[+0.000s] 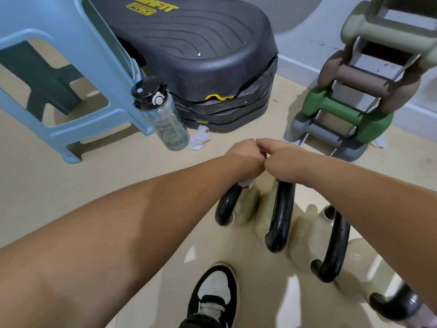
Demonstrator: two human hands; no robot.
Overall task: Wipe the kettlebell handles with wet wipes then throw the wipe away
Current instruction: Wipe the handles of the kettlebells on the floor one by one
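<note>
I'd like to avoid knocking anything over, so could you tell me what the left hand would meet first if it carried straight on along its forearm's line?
Probably the right hand, already touching the left hand knuckle to knuckle. Beyond it stands the dumbbell rack, though depth is hard to judge.

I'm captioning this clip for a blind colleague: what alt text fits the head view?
Seen from above, a person's left hand presses a white wipe on a black kettlebell handle while the right hand grips the next handle. A water bottle, crumpled wipe and dumbbell rack stand beyond.
</note>
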